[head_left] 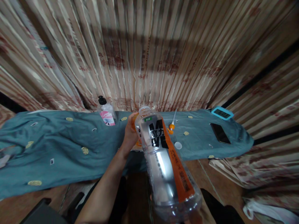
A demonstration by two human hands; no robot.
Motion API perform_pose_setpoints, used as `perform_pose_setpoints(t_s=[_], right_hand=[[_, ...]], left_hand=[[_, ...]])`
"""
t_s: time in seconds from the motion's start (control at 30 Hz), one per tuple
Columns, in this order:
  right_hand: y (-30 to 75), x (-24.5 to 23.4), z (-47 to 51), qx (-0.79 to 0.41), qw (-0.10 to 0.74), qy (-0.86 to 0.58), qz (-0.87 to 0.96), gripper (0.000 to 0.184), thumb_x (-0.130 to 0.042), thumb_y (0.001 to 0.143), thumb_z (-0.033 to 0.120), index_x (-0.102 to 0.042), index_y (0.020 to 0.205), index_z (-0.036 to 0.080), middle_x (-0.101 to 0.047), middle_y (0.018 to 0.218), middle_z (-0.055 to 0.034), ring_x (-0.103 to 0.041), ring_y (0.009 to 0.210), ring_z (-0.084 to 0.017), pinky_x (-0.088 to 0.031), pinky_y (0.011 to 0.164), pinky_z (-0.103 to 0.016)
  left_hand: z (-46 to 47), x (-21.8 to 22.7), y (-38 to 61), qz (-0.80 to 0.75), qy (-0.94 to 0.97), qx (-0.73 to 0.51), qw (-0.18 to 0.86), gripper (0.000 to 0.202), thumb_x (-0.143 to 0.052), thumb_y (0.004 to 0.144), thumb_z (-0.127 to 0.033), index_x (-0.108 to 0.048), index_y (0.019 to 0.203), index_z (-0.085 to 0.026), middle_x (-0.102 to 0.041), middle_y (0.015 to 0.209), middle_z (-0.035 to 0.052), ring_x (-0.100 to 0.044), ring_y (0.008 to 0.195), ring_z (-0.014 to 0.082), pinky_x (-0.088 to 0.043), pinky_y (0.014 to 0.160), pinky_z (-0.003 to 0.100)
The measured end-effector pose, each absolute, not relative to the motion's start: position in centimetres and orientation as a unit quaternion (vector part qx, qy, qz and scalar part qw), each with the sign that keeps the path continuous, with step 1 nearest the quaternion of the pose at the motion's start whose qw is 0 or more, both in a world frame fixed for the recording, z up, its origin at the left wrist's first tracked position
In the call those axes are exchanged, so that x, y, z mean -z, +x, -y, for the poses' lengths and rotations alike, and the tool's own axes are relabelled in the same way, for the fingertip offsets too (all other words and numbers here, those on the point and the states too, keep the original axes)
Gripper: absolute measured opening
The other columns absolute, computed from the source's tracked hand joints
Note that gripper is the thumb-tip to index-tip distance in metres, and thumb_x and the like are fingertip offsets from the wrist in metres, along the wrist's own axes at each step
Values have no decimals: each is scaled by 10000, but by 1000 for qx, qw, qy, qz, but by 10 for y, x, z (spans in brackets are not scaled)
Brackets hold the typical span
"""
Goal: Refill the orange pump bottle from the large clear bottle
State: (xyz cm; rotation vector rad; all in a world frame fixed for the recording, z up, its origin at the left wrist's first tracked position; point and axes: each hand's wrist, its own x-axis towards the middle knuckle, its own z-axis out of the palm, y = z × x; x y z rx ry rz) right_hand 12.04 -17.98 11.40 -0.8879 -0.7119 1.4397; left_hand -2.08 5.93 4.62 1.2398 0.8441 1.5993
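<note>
While the left hand (129, 135) gripped an orange container (135, 121), a clear bottle (163, 161) slanted across; right hand (196, 216), mostly hidden, apparently clasped its base.

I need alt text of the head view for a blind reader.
A tilted clear bottle, its base in the right hand, hides most of an orange container in the left hand. On teal cloth rest a pump bottle, loose orange pump, clock and phone.
</note>
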Motion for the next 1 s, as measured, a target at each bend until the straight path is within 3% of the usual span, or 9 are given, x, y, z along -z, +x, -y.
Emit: perform_pose_setpoints(t_s=[0.07, 0.2, 0.27, 0.4, 0.53, 0.67, 0.73, 0.83, 1.0], right_hand=[[121, -114, 181, -623, 604, -387, 310, 1040, -1058, 677, 581, -616, 1600, 394, -605, 1600, -67, -758, 1233, -379, -706, 740, -338], [122, -114, 186, -653, 576, -400, 287, 1189, -1047, 658, 639, -501, 1685, 394, -728, 1435, -106, -798, 1121, -379, -679, 618, -304], [122, -114, 186, -649, 584, -396, 284, 1212, -1031, 645, 698, -498, 1689, 387, -673, 1517, -120, -774, 1188, -400, -687, 643, -325], [120, -114, 182, -627, 598, -391, 310, 1080, -1008, 681, 706, -578, 1625, 404, -529, 1673, -87, -739, 1269, -392, -688, 701, -325], [120, -113, 180, -608, 611, -387, 328, 1006, -1063, 677, 526, -628, 1578, 419, -523, 1679, -61, -776, 1190, -350, -681, 719, -308], [123, -112, 182, -643, 586, -383, 310, 1022, -1045, 714, 536, -589, 1619, 401, -788, 1292, -86, -830, 897, -308, -661, 611, -284], [124, -110, 183, -649, 579, -378, 317, 1037, -1024, 742, 563, -552, 1650, 392, -818, 1129, -86, -825, 833, -307, -640, 560, -273], [126, -106, 179, -656, 587, -380, 283, 1087, -1036, 685, 636, -569, 1636, 390, -804, 1181, -95, -818, 842, -306, -629, 545, -267], [128, -102, 169, -679, 568, -447, 126, 583, -882, 918, 600, -764, 1432, 353, -748, 1363, -89, -809, 869, -265, -622, 536, -238]], left_hand=[[-60, -46, -19, -343, 501, -652, 453, 624, -962, 607, -574, -696, 1095, -289, -753, 1196, 90, -696, 1164, 351, -546, 1141, 539], [-61, -44, -16, -342, 497, -657, 453, 586, -922, 661, -595, -690, 1099, -283, -752, 1186, 96, -700, 1179, 349, -564, 1105, 529], [-61, -43, -16, -343, 493, -656, 457, 579, -932, 654, -575, -695, 1098, -290, -753, 1182, 91, -708, 1177, 346, -568, 1108, 529], [-61, -44, -17, -350, 486, -656, 459, 604, -975, 596, -536, -706, 1080, -296, -759, 1179, 75, -710, 1168, 338, -558, 1154, 534], [-60, -45, -17, -343, 488, -656, 463, 649, -1004, 548, -517, -706, 1076, -285, -763, 1186, 82, -711, 1142, 341, -569, 1137, 543], [-61, -44, -17, -344, 483, -658, 464, 663, -1010, 537, -535, -711, 1074, -288, -762, 1180, 87, -710, 1163, 362, -562, 1138, 561], [-62, -42, -17, -344, 486, -656, 464, 670, -1011, 540, -538, -707, 1083, -289, -762, 1183, 88, -702, 1191, 370, -561, 1134, 564], [-62, -40, -17, -340, 491, -655, 464, 667, -1002, 566, -535, -700, 1106, -285, -757, 1197, 91, -703, 1190, 364, -559, 1126, 558], [-64, -36, -17, -334, 506, -655, 450, 637, -985, 603, -516, -697, 1125, -289, -766, 1194, 80, -719, 1124, 343, -573, 1105, 551]])
